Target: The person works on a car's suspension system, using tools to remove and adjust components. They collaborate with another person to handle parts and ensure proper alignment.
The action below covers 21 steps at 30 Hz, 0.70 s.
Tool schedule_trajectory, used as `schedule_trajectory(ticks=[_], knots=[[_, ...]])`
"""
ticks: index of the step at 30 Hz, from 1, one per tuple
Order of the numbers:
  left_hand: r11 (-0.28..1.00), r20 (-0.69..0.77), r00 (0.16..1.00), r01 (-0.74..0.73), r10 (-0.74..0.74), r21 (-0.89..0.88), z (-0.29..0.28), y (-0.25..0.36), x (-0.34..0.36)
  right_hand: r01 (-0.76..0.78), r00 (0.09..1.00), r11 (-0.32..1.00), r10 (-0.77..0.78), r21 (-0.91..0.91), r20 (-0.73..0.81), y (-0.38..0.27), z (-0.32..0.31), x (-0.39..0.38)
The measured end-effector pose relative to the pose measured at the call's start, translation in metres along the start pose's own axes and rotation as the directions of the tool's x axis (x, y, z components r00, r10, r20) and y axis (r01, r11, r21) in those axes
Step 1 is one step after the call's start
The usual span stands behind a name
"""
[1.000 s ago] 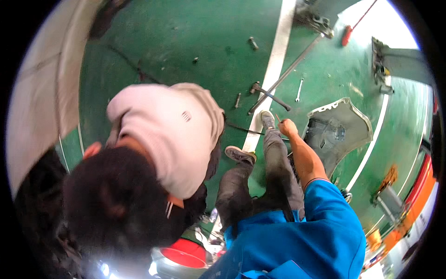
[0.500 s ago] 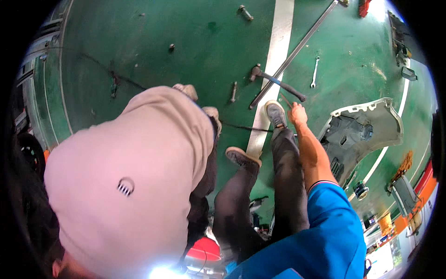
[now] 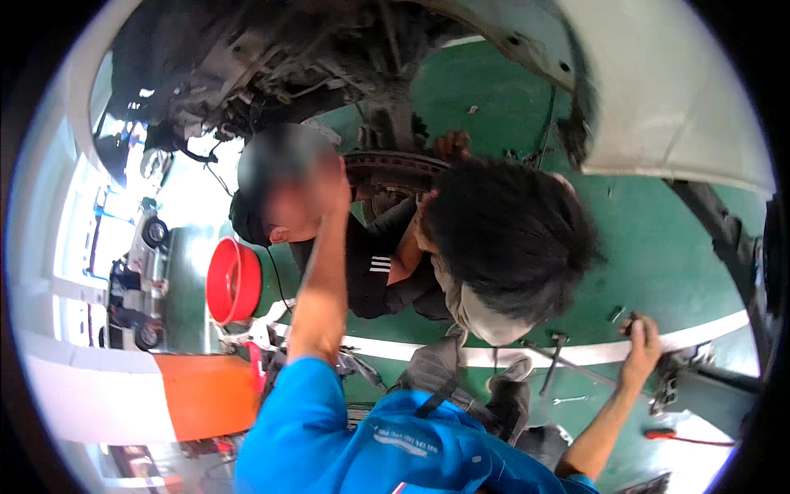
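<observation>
My left forearm (image 3: 317,284) reaches up beside a co-worker's head, and my left hand (image 3: 335,188) is partly blurred there, its fingers not readable. Out to the right, my right hand (image 3: 644,344) is closed with its fingertips on a small dark thing (image 3: 631,324) whose kind I cannot make out. Ahead of me a brake disc (image 3: 399,162) sits under the car's wheel arch. A second co-worker with dark hair (image 3: 514,239) bends close to it. One co-worker's hand (image 3: 452,146) is at the disc's right edge.
A pale car body panel (image 3: 675,90) hangs over the upper right. On the green floor lie a hammer (image 3: 555,358), a spanner (image 3: 570,399) and a long bar (image 3: 580,367). A red basin (image 3: 233,281) stands at left, near an orange and white panel (image 3: 206,398).
The view has swung up from the floor tools to the wheel arch and two co-workers. My left arm has come into view. My right hand now appears farther right, away from the hammer.
</observation>
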<state>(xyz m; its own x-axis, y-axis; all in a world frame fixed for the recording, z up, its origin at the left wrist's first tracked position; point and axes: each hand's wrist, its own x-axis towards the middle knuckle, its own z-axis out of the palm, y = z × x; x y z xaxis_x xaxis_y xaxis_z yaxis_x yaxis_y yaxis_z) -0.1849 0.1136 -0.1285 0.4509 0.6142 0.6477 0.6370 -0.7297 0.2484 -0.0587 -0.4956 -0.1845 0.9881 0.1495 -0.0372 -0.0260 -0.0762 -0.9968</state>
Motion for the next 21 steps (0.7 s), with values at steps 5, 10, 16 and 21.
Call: schedule_trajectory(ticks=[5,10,16,21], knots=[[0.392,0.265,0.830,0.482,-0.491,-0.784,0.024,0.004,-0.091,0.732,0.584,0.672,-0.535,-0.111,0.611,-0.214,0.092,0.048],[-0.684,0.886,0.398,0.578,-0.238,-0.444,0.022,0.030,-0.103,0.947,0.167,0.322,-0.451,-0.014,0.877,-0.285,0.284,0.068],[-0.855,0.903,0.411,0.417,-0.126,-0.309,0.098,0.001,-0.120,1.000,0.025,-0.011,-0.260,-0.028,0.965,-0.219,0.442,0.129],[-0.559,0.860,0.433,0.657,-0.271,-0.507,0.149,0.003,-0.127,0.995,-0.073,0.044,-0.258,0.087,0.963,-0.183,0.499,0.145]])
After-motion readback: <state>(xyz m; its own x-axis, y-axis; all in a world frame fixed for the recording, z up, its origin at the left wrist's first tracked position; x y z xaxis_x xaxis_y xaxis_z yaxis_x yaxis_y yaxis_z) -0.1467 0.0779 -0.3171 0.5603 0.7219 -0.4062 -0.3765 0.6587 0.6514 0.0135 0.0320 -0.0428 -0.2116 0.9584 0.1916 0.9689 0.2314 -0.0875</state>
